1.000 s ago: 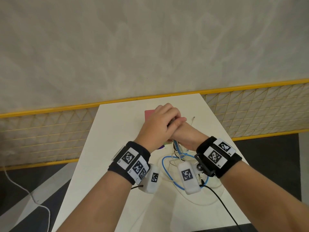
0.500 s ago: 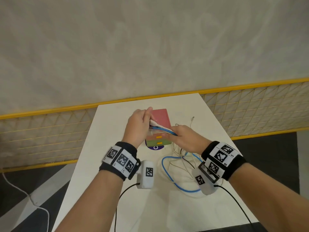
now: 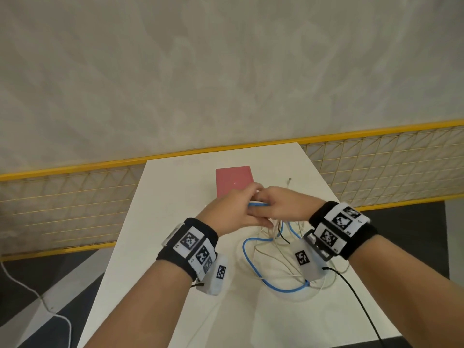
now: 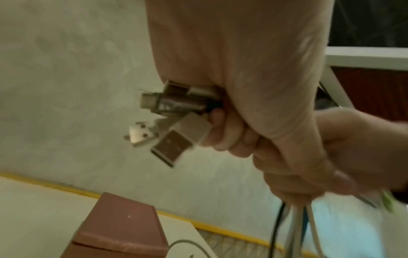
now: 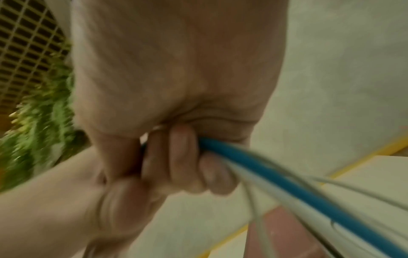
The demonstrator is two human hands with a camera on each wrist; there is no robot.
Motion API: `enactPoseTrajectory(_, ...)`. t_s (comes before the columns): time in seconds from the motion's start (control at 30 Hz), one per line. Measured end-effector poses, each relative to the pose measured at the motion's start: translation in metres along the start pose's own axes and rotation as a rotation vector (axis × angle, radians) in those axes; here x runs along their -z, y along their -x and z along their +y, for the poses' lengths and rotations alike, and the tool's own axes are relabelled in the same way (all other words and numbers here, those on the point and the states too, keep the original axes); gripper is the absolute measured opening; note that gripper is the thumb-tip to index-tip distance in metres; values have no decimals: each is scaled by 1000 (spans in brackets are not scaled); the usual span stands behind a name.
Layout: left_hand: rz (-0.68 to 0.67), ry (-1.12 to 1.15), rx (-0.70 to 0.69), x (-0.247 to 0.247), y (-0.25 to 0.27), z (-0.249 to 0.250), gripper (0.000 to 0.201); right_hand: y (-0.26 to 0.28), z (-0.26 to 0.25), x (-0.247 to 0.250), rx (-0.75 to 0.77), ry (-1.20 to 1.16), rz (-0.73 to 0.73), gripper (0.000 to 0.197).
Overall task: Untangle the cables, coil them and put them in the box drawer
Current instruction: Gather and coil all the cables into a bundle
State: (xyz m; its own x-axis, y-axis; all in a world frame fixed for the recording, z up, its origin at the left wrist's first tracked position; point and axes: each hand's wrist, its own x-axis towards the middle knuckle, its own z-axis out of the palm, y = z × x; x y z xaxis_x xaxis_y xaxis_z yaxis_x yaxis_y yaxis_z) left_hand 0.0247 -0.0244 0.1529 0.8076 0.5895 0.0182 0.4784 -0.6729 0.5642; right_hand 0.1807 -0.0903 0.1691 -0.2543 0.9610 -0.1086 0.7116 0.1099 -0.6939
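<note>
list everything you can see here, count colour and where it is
table: one, white, under both hands
box: one, pinkish red, far middle of the table, just beyond the hands
blue cable: one, blue, looped on the table near the right wrist, running up into both hands
white cables: several, exact count unclear, tangled with the blue one
black cable: one, thin, in the tangle
plugs: about four, metal and white, sticking out of the left fist
fence: one, yellow mesh, behind the table
left hand: grips the cable ends
right hand: grips the bundle
</note>
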Motion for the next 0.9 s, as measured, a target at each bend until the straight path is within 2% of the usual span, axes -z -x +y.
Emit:
enactPoseTrajectory(0.13,114,17,-54,14,0,-8,25,12,8,18,17,-187,53,31)
enactPoseTrajectory(0.3,431,368,70,18,-4,-15,22,17,26,11,-21,-304,221,29)
enactPoseTrajectory(0.37,531,558,141,9,-10,-9,31,12,20,-2,-8,-282,318,29)
enactPoseTrajectory(0.43,559,804,245,2,-13,5,40,5,8,-16,12,-240,430,31)
enactPoseTrajectory(0.5,513,966,238,-5,-13,16,42,-3,-1,-23,21,-222,505,32)
enactPoseTrajectory(0.57,457,962,186,-11,-11,20,42,-7,-5,-25,13,-214,515,32)
enactPoseTrajectory(0.63,459,951,204,-15,-10,20,36,-8,-4,-28,18,-172,481,30)
enactPoseTrajectory(0.77,521,1047,269,-22,-11,19,36,-9,1,-36,7,-52,420,26)
enactPoseTrajectory(0.83,582,984,259,-21,-12,23,31,-9,1,-37,55,-79,408,18)
enactPoseTrajectory(0.9,668,886,289,-15,-14,22,31,-9,2,-35,121,-102,372,19)
